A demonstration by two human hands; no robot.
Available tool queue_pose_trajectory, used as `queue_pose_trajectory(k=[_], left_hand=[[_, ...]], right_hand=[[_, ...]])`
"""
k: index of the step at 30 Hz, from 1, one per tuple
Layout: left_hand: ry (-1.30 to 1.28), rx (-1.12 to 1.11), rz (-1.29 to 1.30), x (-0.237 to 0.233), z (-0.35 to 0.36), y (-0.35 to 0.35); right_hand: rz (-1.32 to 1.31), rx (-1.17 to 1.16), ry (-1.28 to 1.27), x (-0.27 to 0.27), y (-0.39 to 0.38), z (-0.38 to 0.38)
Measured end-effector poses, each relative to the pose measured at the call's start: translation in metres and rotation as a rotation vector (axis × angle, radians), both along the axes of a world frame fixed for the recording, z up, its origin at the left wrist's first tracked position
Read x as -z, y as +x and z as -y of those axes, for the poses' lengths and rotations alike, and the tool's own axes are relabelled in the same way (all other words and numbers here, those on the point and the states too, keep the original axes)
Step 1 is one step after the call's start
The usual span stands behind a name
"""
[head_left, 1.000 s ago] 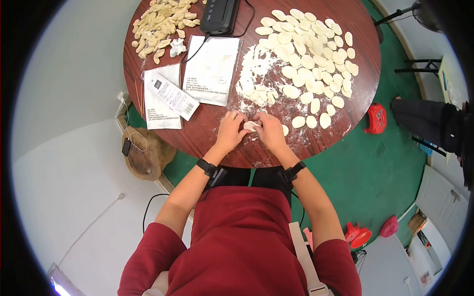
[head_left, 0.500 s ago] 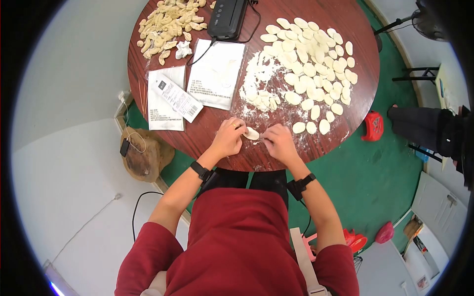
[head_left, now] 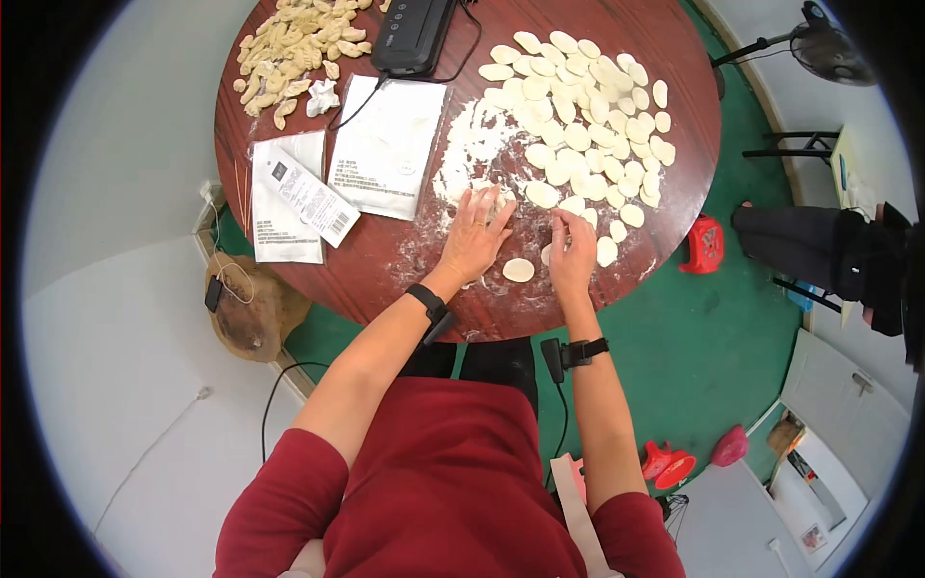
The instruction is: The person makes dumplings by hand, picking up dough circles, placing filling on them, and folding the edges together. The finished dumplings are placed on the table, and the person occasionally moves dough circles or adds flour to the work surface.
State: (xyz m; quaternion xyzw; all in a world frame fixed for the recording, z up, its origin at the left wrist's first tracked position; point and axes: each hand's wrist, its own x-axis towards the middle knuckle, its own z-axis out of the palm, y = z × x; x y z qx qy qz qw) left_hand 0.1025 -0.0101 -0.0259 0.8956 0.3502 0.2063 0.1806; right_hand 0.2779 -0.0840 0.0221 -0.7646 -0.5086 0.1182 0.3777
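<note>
My left hand [head_left: 474, 231] lies with fingers spread on the floured patch, over the small dough pieces, which it mostly covers. My right hand [head_left: 574, 249] reaches to the near edge of the dough wrappers [head_left: 576, 137], its fingers loosely extended and nothing visible in them. One oval dough wrapper [head_left: 518, 270] rests flat on the table between my hands. Another pale piece is partly hidden beside my right hand. White flour [head_left: 474, 135] is spread to the left of the wrappers.
The round wooden table [head_left: 385, 279] also bears a pile of shaped dough pieces [head_left: 299, 48], a black corded appliance [head_left: 414, 37], white packets [head_left: 390, 144], a labelled packet [head_left: 313, 196] and crumpled white tissue [head_left: 322, 97]. A red stool [head_left: 704, 244] stands right; another person's dark-clothed leg [head_left: 795, 241] is beyond.
Both hands have let go of the oval wrapper, which now lies on the table. My left hand has moved forward onto the flour and small dough pieces, my right hand forward toward the wrappers.
</note>
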Motion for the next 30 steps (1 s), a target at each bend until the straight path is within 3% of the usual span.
queue_pose_trajectory(k=[4,16,19,21,24,30], left_hand=[[-0.015,0.029,-0.095,0.006,0.004,-0.004],[0.0,0.034,0.021,0.013,0.005,-0.017],[-0.042,-0.03,0.151,0.007,-0.002,-0.021],[-0.143,-0.128,0.441,0.004,-0.006,-0.021],[-0.224,-0.207,0.538,-0.004,-0.01,-0.027],[-0.084,-0.277,0.561,-0.029,-0.016,-0.056]], right_hand=[[-0.02,0.024,0.002,0.007,0.008,-0.001],[0.129,-0.155,-0.029,0.023,-0.011,0.0],[0.187,-0.207,-0.039,0.028,-0.019,-0.005],[0.176,-0.234,-0.058,0.03,-0.023,-0.006],[0.14,-0.309,-0.126,0.027,-0.027,0.002],[0.175,-0.407,-0.249,0.002,-0.021,0.026]])
